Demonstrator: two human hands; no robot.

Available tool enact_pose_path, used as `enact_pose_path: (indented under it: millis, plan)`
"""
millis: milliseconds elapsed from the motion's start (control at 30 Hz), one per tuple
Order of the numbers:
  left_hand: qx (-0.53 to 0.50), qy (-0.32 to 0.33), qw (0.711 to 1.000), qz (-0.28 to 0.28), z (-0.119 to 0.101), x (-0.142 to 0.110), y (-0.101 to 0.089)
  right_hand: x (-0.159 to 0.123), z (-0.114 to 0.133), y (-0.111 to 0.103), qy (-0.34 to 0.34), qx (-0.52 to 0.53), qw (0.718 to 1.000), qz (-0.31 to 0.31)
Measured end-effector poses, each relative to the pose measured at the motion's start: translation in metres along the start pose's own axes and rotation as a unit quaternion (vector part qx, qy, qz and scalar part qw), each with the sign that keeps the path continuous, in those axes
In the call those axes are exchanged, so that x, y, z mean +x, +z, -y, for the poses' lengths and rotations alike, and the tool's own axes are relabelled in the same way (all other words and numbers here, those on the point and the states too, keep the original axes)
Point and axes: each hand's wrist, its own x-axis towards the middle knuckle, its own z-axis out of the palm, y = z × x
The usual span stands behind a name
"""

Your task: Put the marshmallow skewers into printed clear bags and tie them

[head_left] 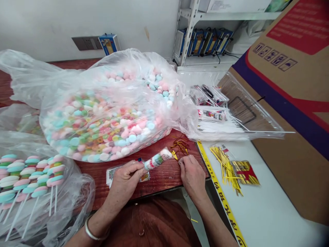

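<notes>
My left hand [127,178] is closed round the stick end of a candy skewer in a clear sleeve [158,159], holding it above the red wooden table [164,176]. My right hand [191,173] rests on the table edge, its fingertips pinched at a small heap of gold twist ties [180,145]. Whether a tie is between the fingers I cannot make out. A small printed packet [112,174] lies under my left hand.
A big clear bag of pastel candy discs [108,116] fills the table's middle. Finished candy skewers in a bag [28,178] lie at left. On the white table at right lie more gold ties [227,166], sleeves and sticks [218,116], and a cardboard box [295,103].
</notes>
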Motion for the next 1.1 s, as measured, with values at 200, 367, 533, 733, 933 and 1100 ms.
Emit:
enact_pose_path:
  millis: [200, 367, 533, 733, 933, 1100]
  plan:
    - [0.043, 0.025, 0.998, -0.03, 0.002, 0.002, -0.004, 0.002, -0.004, -0.011, -0.01, 0.073, 0.997, -0.007]
    - [0.116, 0.092, 0.988, -0.047, 0.005, 0.003, -0.003, -0.006, 0.015, -0.025, 0.0, 0.132, 0.99, -0.04]
    - [0.202, 0.205, 0.957, -0.037, -0.006, 0.002, 0.016, -0.015, 0.054, -0.025, 0.025, 0.285, 0.957, 0.04]
    - [0.269, 0.271, 0.921, -0.077, -0.008, 0.003, 0.024, -0.02, 0.069, -0.003, 0.083, 0.383, 0.913, 0.116]
    - [0.135, 0.205, 0.968, -0.042, -0.009, 0.002, 0.023, -0.021, 0.069, 0.008, 0.094, 0.387, 0.909, 0.122]
    - [-0.307, -0.133, 0.942, 0.007, -0.024, 0.011, 0.033, -0.013, 0.067, 0.015, 0.056, 0.319, 0.944, 0.068]
